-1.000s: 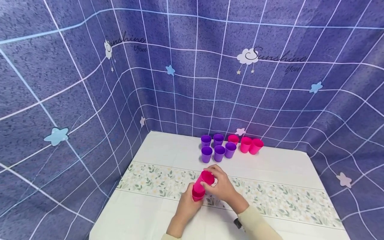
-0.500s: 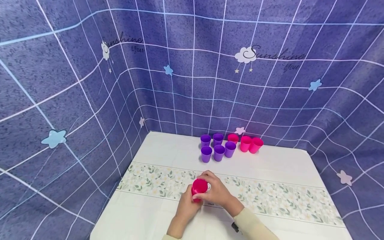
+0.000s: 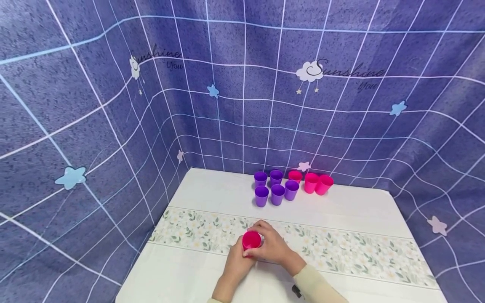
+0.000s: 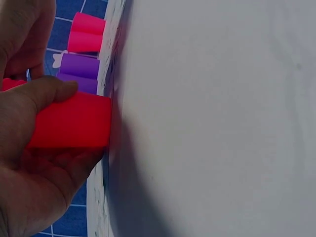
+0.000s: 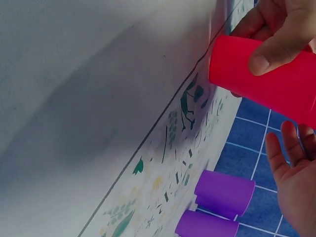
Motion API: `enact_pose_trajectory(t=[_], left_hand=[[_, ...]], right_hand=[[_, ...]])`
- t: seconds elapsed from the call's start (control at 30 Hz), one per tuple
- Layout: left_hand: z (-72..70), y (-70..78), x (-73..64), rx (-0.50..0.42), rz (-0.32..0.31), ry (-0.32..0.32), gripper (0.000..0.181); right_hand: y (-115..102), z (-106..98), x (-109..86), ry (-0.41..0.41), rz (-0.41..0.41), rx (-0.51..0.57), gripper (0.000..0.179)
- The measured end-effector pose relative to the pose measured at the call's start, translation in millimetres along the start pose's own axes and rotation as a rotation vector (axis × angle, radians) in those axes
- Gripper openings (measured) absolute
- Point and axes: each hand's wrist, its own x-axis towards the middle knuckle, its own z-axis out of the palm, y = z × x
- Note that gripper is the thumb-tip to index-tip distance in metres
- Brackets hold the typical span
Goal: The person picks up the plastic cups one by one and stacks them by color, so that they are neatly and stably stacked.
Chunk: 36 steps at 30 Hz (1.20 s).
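In the head view my left hand (image 3: 238, 261) grips a stack of nested pink cups (image 3: 251, 240) over the floral band of the tablecloth. Its thumb lies along the outer cup in the left wrist view, with the cup's flat base (image 4: 94, 123) close to the white cloth. My right hand (image 3: 273, 247) holds the upper rim from the right side, thumb in front and fingers behind. In the right wrist view several of its fingers (image 5: 274, 153) stand apart from the pink cup wall (image 5: 261, 84); its thumb is out of that view.
Several purple cups (image 3: 261, 197) stand upright in two rows near the table's back edge. To their right are three pink cups (image 3: 311, 183). A blue gridded curtain (image 3: 227, 126) rises behind and beside the white table (image 3: 170, 273).
My right hand has lowered the upper pink cup into the one in my left hand, so the two now sit nested. The cups at the back have stayed put.
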Motion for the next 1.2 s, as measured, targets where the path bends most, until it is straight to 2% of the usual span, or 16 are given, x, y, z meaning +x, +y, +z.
enact_pose_trajectory(t=[0.13, 0.23, 0.47, 0.57, 0.67, 0.83, 0.97, 1.2], left_hand=[[1.9, 0.8, 0.4, -0.004, -0.017, -0.006, 0.062], [2.4, 1.8, 0.7, -0.002, -0.036, -0.007, 0.065], [3.0, 3.3, 0.8, -0.005, -0.078, -0.003, 0.066], [3.1, 4.6, 0.5, -0.009, -0.087, -0.004, 0.064], [2.7, 5.4, 0.4, -0.017, -0.085, 0.005, 0.064], [2.0, 5.0, 0.9, -0.022, -0.092, 0.013, 0.068], [0.9, 4.2, 0.6, -0.013, -0.099, 0.009, 0.067], [-0.9, 4.7, 0.4, -0.052, -0.115, -0.02, 0.066]], right_hand=[[5.6, -3.6, -3.2, -0.013, 0.008, 0.016, 0.065], [11.4, -8.7, -6.4, -0.019, 0.046, 0.03, 0.058], [25.0, -25.4, -10.4, -0.027, 0.221, 0.102, 0.054], [31.3, -33.0, -10.4, 0.005, 0.273, 0.084, 0.053], [38.7, -39.8, -8.2, 0.05, 0.29, 0.031, 0.052], [52.8, -51.1, -4.7, 0.116, 0.336, 0.002, 0.051], [65.9, -61.2, -1.1, 0.184, 0.337, -0.03, 0.048], [84.6, -77.5, 3.4, 0.231, 0.39, -0.07, 0.047]])
